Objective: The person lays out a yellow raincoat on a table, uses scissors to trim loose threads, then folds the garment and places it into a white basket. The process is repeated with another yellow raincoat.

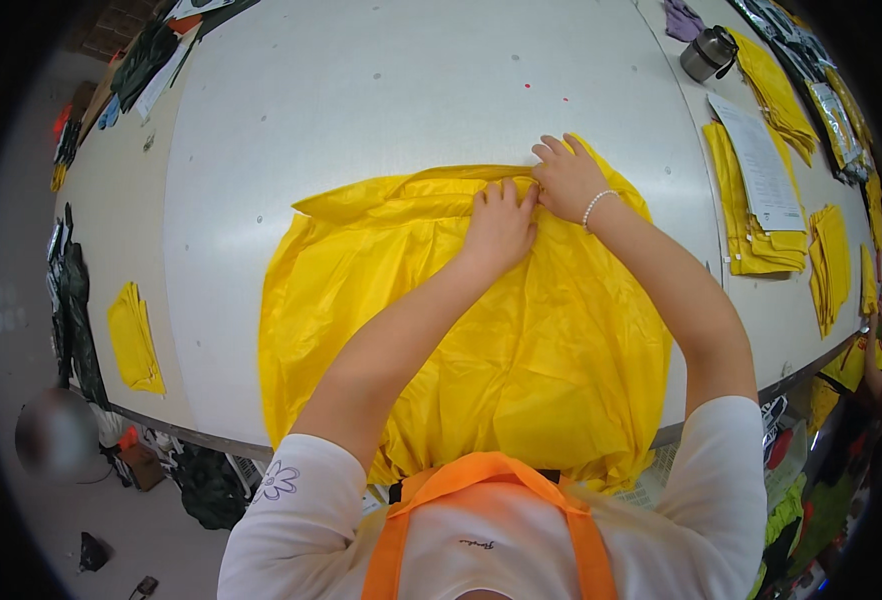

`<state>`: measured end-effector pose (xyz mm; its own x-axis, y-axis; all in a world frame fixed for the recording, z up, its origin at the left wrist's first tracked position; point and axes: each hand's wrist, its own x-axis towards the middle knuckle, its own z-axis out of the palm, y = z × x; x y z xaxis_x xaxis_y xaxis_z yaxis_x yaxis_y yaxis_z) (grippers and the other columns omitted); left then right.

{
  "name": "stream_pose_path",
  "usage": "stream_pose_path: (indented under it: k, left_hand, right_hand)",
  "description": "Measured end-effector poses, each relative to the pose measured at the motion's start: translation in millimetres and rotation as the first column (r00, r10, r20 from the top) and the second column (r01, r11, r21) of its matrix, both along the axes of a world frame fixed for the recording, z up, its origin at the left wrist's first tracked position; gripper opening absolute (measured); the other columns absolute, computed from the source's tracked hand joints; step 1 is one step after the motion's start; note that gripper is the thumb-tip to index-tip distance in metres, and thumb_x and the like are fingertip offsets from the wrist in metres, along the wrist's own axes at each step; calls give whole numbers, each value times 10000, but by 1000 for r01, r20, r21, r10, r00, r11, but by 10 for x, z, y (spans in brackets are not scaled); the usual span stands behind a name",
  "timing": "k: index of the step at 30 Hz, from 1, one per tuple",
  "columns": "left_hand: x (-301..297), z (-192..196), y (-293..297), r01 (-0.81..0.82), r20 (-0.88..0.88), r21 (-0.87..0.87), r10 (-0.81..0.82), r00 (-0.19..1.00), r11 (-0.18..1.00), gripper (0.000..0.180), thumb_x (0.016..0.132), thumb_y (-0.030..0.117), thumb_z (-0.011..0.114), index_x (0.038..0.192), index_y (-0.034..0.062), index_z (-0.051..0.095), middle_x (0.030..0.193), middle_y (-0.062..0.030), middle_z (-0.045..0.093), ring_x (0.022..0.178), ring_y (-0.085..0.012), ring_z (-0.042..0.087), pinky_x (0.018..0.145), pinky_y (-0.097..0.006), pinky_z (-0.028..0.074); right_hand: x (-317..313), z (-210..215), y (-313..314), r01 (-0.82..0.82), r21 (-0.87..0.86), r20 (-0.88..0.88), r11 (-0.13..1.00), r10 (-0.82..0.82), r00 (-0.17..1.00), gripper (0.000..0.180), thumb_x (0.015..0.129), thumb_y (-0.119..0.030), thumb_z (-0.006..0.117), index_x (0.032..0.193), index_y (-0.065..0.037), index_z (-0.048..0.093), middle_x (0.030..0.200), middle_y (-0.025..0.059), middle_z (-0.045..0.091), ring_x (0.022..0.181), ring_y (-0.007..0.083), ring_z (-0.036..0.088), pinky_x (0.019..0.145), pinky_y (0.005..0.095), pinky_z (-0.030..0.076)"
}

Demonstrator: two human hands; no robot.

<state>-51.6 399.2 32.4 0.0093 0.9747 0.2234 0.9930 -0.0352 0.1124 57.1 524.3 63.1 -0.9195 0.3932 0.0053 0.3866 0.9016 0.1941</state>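
A large piece of shiny yellow fabric (441,330), which looks like a garment, is spread over the near half of the table and hangs down past its front edge. Along its far side the cloth is folded into a band with a pointed end at the left. My left hand (501,222) has its fingers bent down onto this band near the middle. Just right of it, my right hand (568,180), with a beaded bracelet at the wrist, grips the far edge. The fingertips of both hands are partly hidden in the folds.
On the right lie folded yellow pieces (726,200) under a printed sheet (761,165), more yellow stacks (829,260) and a metal flask (708,54). A small yellow folded piece (135,340) lies at the left. Dark bundles (76,310) line the left edge.
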Motion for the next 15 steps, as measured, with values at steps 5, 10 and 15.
stream_pose_path:
  k: [5,10,15]
  left_hand:
    - [46,40,251,-70,32,-127,75,997,989,341,772,290,601,1038,76,587,993,-94,498,949,-260,484,779,-424,406]
    - [119,-188,346,-117,278,-52,127,952,992,245,763,299,613,887,90,639,983,-73,535,995,-251,483,815,-397,389]
    - [104,78,460,-151,679,-272,301,669,950,236,756,354,628,810,126,657,841,-15,633,937,-220,542,823,-362,376]
  right_hand:
    - [-17,168,19,2,-141,132,990,17,991,123,777,-201,609,845,-102,635,983,38,586,1024,211,512,913,374,386]
    - [281,-138,71,37,-420,-206,907,-135,969,160,744,-41,604,885,-80,541,908,77,594,930,257,544,814,357,409]
    - [343,-152,-54,37,-630,-477,776,-424,770,287,696,43,624,922,-66,485,905,97,590,882,297,552,807,372,422]
